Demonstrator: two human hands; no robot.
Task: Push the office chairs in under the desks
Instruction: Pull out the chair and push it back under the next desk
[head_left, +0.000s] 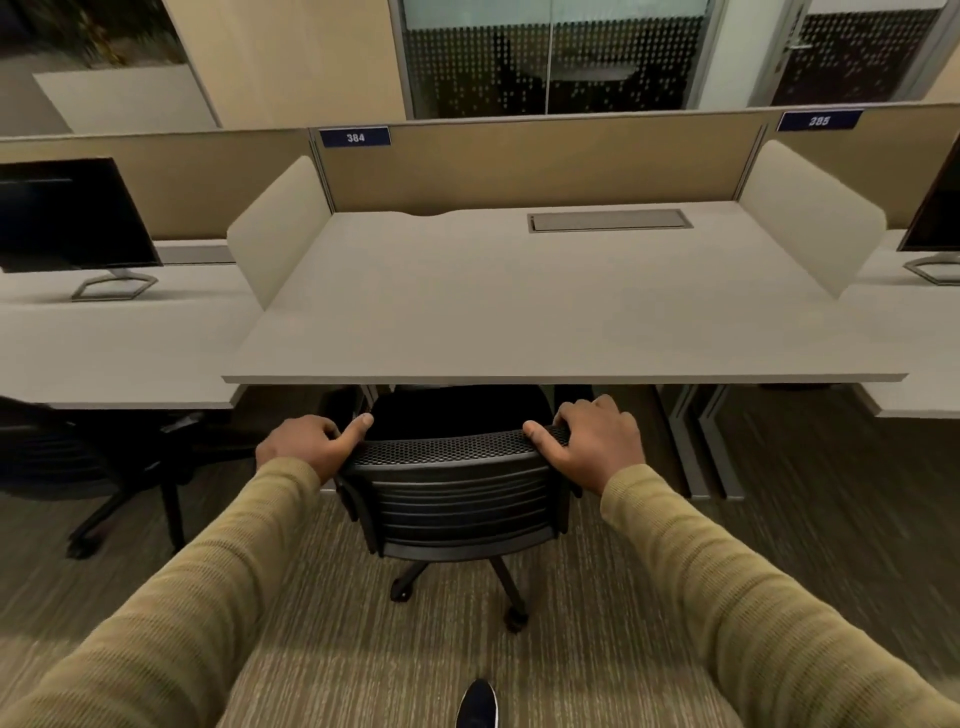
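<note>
A black office chair with a perforated backrest stands in front of the pale desk marked 384. Its seat is partly under the desk's front edge, and its wheeled base shows on the carpet below. My left hand grips the top left corner of the backrest, thumb on the rim. My right hand grips the top right corner the same way. A second black office chair stands at the left, partly under the neighbouring desk.
Low side screens and a tan back partition fence the desk. Monitors stand on the desks at left and right. Grey desk legs stand to the right of the chair. My shoe is on the carpet behind it.
</note>
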